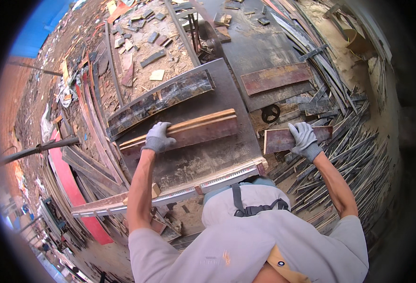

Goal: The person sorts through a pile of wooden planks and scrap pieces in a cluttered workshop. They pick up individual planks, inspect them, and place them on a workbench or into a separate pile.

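Observation:
In a grey knit glove, my left hand (159,137) lies over the left part of two long plywood strips (204,130) standing side by side on the dark work table (193,164), fingers over their top edges. My right hand (303,137), gloved alike, grips a shorter reddish-brown plywood board (278,140) beyond the table's right edge. Behind the strips lies a dark, stained board (162,100). A measuring tape scale (229,177) runs along the table's near edge, with a small wood block (155,190) beside it.
Another reddish board (277,78) rests on the second metal surface (257,46) at the back right, near a black handwheel (270,113). Piled thin wood strips (346,169) cover the ground at right. Offcuts (153,58) and sawdust lie behind the table; long boards (91,169) lie at left.

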The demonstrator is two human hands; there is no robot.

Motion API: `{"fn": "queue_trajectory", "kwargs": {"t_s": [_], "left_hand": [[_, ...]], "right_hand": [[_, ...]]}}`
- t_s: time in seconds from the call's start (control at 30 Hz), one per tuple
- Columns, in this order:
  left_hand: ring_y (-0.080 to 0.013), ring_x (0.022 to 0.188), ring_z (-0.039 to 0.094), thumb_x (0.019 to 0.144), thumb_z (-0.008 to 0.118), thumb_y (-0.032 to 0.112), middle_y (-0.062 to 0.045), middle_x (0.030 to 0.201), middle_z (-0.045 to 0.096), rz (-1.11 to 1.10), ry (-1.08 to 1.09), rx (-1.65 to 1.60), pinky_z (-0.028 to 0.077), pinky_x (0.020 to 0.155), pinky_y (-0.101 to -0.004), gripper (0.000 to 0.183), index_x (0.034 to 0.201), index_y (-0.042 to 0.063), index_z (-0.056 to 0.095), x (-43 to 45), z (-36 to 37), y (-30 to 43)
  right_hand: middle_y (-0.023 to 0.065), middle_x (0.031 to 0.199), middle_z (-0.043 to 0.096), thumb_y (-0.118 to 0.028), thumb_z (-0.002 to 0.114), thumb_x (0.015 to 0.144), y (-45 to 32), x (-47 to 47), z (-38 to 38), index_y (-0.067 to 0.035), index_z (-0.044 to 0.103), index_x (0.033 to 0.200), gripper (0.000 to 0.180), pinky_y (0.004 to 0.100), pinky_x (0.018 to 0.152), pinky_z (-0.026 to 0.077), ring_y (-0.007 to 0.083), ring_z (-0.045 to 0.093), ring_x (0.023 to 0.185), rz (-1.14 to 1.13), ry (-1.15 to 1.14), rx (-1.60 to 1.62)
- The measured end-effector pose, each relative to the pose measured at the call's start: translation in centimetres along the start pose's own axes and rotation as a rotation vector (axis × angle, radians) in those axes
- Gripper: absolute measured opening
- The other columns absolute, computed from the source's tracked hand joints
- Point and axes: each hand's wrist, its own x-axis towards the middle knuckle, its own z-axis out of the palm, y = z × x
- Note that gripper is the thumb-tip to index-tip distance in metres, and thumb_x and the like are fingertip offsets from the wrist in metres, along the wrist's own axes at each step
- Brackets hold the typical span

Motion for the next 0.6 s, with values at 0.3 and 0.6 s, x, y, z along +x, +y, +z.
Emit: {"fn": "queue_trajectory", "kwargs": {"t_s": [0.3, 0.6], "left_hand": [[-0.0407, 0.163, 0.032, 0.074, 0.082, 0.021, -0.012, 0.176, 0.038, 0.358, 0.504, 0.142, 0.019, 0.136, -0.0576, 0.101, 0.168, 0.028, 0.044, -1.1, 9.2, 4.1], [-0.0402, 0.152, 0.046, 0.095, 0.081, 0.029, -0.022, 0.165, 0.048, 0.134, 0.418, -0.348, 0.035, 0.128, -0.0499, 0.077, 0.163, 0.01, 0.05, -6.3, 12.6, 11.3]], "right_hand": [[0.016, 0.116, 0.06, -0.038, 0.094, 0.051, -6.0, 4.6, 0.6, -0.005, 0.052, 0.148, 0.111, 0.0509, 0.096, 0.047, 0.0361, 0.059, 0.11, -0.027, -0.124, -0.005], [0.0159, 0.116, 0.066, -0.04, 0.086, 0.077, -19.5, 12.8, 6.1, -0.005, 0.058, 0.139, 0.077, 0.0506, 0.091, 0.05, 0.0343, 0.065, 0.11, -0.204, -0.12, 0.012]]}}
